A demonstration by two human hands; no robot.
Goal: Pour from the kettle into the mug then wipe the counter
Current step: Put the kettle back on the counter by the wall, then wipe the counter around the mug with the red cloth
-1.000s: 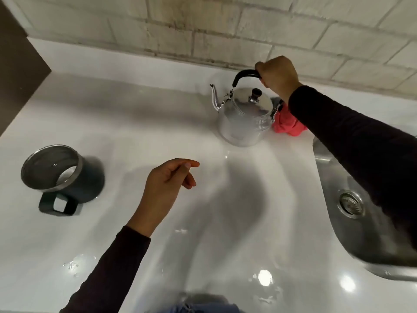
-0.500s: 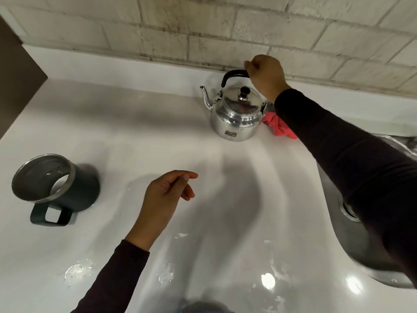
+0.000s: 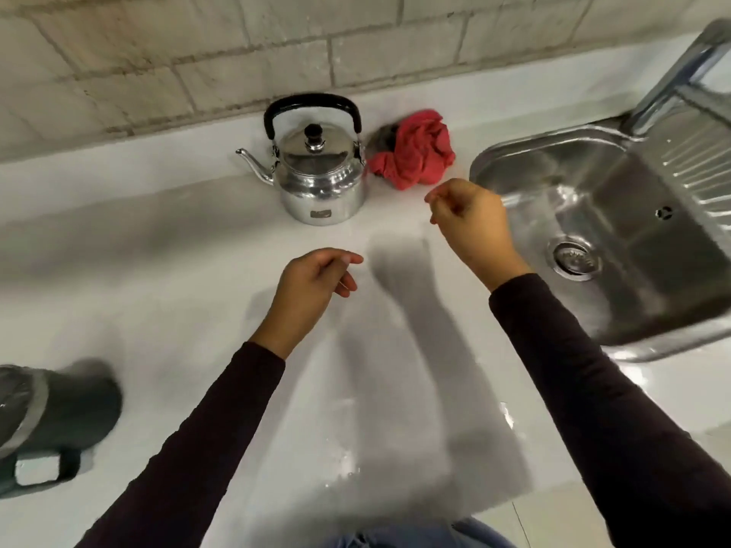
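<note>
1. The right hand (image 3: 470,225) has let go of the kettle's handle since a moment ago and now hangs over the counter (image 3: 158,247), between kettle and sink (image 3: 617,231). The view has also swung right, pushing the mug toward the left edge.
2. The kettle (image 3: 321,174) stands upright at twelve o'clock against the back wall, spout pointing to nine o'clock, lid on, black handle raised.
3. The red cloth (image 3: 415,152) lies crumpled just beside the kettle, on its three o'clock side.
4. The mug (image 3: 51,421) sits far out at eight o'clock, well apart from the kettle.
5. Both hands are empty. The left hand (image 3: 312,286) floats mid-counter, fingers loosely curled with thumb near forefinger; the right hand's fingers are half curled too, pinching nothing.
6. Risk, as I judge it: the counter carries wet patches near six o'clock, so the cloth could miss them if only the area by the kettle is wiped.
7. Reaching for the cloth, a sleeve could knock the kettle.
8. The kettle is shiny steel, dented nowhere visible; how full it is cannot be told.
</note>
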